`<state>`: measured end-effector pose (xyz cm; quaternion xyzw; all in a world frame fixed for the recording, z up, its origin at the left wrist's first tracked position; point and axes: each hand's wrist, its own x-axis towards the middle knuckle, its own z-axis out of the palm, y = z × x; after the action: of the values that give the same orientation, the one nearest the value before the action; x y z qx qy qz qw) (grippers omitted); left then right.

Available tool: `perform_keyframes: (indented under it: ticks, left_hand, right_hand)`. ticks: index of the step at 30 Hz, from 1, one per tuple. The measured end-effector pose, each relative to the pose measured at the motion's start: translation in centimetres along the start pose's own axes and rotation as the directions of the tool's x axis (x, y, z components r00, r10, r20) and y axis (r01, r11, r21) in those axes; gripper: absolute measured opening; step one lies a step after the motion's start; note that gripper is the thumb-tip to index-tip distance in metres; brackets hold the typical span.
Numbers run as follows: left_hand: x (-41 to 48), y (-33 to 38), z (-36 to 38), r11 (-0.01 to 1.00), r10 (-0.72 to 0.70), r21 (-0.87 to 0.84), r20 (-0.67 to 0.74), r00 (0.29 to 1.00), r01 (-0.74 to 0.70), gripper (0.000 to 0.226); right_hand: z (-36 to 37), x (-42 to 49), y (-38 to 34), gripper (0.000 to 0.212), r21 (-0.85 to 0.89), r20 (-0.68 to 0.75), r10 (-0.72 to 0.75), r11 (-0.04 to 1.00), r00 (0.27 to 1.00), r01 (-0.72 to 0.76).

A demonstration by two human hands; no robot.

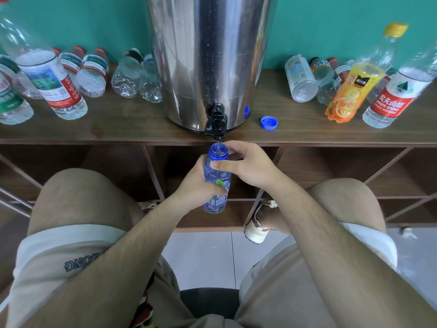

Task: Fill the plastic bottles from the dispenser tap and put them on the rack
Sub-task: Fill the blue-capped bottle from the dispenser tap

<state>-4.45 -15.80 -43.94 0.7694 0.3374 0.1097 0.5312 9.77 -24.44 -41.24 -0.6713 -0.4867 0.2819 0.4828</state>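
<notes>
Blue bottle (216,178): filling under the tap (215,125), getting heavier, probably squashy; gripping mid-body with left hand (192,185) fingers, steadying neck with right hand (248,164) fingers.

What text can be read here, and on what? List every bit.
"农夫山泉" and "NONGFU SPRING": red label of the clear bottle at far right.
"ZONG", upside down, with its start hidden by the arm: shorts.
Orange juice bottle and blue bottle: print too blurred to read.
Every other label: too small or blurred.
</notes>
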Motion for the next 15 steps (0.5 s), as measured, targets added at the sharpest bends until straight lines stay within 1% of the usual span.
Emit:
perform_keyframes:
  ticks: [10, 15]
  left_hand:
    - [0.3, -0.7, 0.1, 0.999, 0.004, 0.034, -0.015, 1.0, -0.003, 0.087]
    - [0.5, -1.3, 0.1, 1.0, -0.009, 0.018, -0.009, 1.0, 0.009, 0.086]
  right_hand:
    - [0.2, -0.2, 0.0, 0.028, 0.016, -0.006, 0.004, 1.0, 1.0, -0.004]
    - [0.3, -0.2, 0.1, 0.028, 0.017, -0.008, 0.012, 1.0, 1.0, -0.012]
